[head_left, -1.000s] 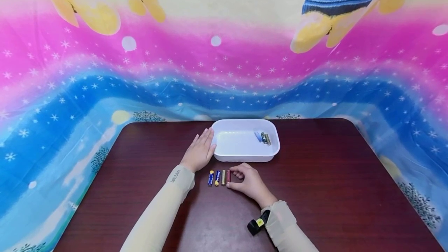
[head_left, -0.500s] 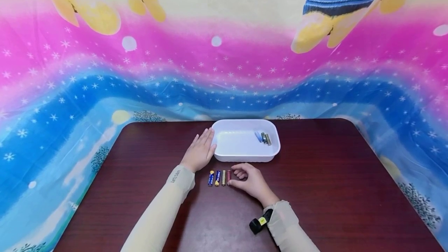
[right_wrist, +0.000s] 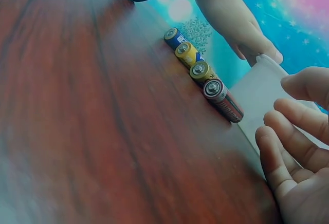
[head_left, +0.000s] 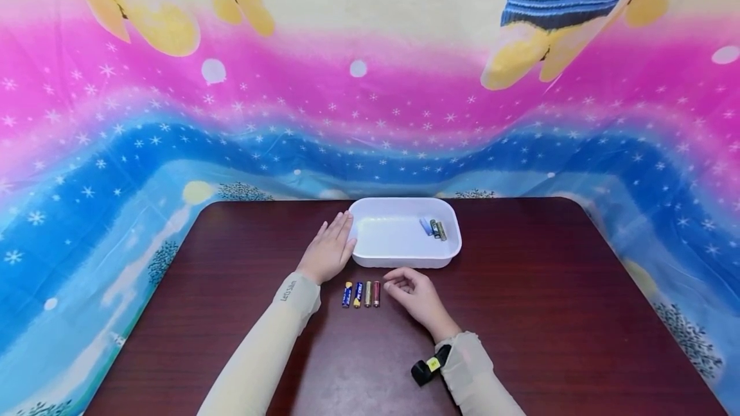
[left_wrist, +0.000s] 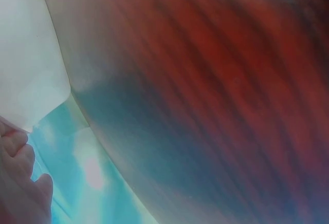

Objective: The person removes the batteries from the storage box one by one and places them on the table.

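A row of AA-size batteries lies side by side on the table: a blue-and-yellow battery (head_left: 347, 294) at the left, another blue-and-yellow battery (head_left: 358, 294), a gold battery (head_left: 367, 294) and a red battery (head_left: 377, 294). Just right of the red one is my right hand (head_left: 417, 297), fingers loosely bent; the right wrist view shows a gap between its fingers (right_wrist: 275, 152) and the red battery. My left hand (head_left: 328, 250) rests with straight fingers against the left end of a white plastic tray (head_left: 399, 262). Inside that tray, at its right, lie a pale blue battery (head_left: 426, 226), a dark battery (head_left: 435, 229) and a gold-green battery (head_left: 442, 231).
The dark red-brown table (head_left: 549, 313) has rounded far corners. A printed cloth (head_left: 370, 108) hangs right behind it. A black strap with a small device (head_left: 426, 371) is on my right wrist. In the left wrist view, table and tray fill most of the picture.
My right thumb and fingers have come away from the red battery, and the hand has shifted slightly right. The batteries, the tray and my left hand stay as they were.
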Demonstrator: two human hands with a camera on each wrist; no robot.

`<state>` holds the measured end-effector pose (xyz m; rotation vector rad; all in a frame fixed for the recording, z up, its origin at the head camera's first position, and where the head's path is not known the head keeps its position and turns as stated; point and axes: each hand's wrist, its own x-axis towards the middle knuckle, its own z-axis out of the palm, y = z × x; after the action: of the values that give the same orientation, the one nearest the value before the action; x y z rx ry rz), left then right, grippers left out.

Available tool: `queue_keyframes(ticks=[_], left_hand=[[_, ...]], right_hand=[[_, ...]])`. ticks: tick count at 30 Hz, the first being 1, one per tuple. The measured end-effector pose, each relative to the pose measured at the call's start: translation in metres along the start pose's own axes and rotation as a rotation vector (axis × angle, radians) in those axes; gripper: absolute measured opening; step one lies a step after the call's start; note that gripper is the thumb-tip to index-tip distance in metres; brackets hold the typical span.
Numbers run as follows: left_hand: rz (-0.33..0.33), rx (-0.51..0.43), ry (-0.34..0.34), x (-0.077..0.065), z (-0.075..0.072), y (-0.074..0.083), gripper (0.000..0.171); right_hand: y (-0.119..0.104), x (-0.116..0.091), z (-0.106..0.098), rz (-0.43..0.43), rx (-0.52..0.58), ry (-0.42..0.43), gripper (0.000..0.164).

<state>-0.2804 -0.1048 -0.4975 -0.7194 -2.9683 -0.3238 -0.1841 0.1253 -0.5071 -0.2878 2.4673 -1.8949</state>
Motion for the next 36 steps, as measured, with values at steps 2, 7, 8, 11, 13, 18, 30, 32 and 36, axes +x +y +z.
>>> queue_keyframes(ticks=[2, 7, 8, 11, 13, 18, 30, 32, 36], left_hand=[[0.002, 0.000, 0.003, 0.000, 0.000, 0.000, 0.064], [-0.003, 0.005, -0.012, 0.000, 0.000, 0.000, 0.064], [-0.004, 0.004, -0.014, 0.000, 0.000, 0.000, 0.064], [-0.003, 0.007, -0.017, 0.000, -0.001, 0.000, 0.065], [-0.002, 0.008, -0.012, 0.000, -0.001, 0.000, 0.065], [-0.001, 0.011, -0.004, -0.001, 0.000, -0.001, 0.064], [-0.008, 0.004, -0.013, -0.001, -0.001, 0.000, 0.064], [-0.008, 0.001, -0.011, -0.001, 0.000, -0.001, 0.064], [-0.002, 0.003, -0.002, 0.000, 0.001, -0.001, 0.064]], right_hand=[[0.009, 0.003, 0.001, 0.001, 0.000, 0.011, 0.016], [0.021, 0.007, 0.001, -0.058, -0.025, 0.027, 0.013], [0.020, 0.007, 0.000, -0.078, -0.034, 0.026, 0.012], [0.016, 0.008, -0.003, -0.136, -0.054, 0.024, 0.011], [0.012, 0.008, -0.005, -0.158, -0.067, 0.021, 0.011], [-0.006, 0.008, -0.009, -0.198, -0.094, 0.041, 0.011], [-0.037, 0.012, -0.031, -0.253, -0.105, 0.095, 0.014], [-0.030, 0.017, -0.035, -0.249, -0.115, 0.110, 0.014], [-0.025, 0.026, -0.045, -0.244, -0.128, 0.140, 0.014]])
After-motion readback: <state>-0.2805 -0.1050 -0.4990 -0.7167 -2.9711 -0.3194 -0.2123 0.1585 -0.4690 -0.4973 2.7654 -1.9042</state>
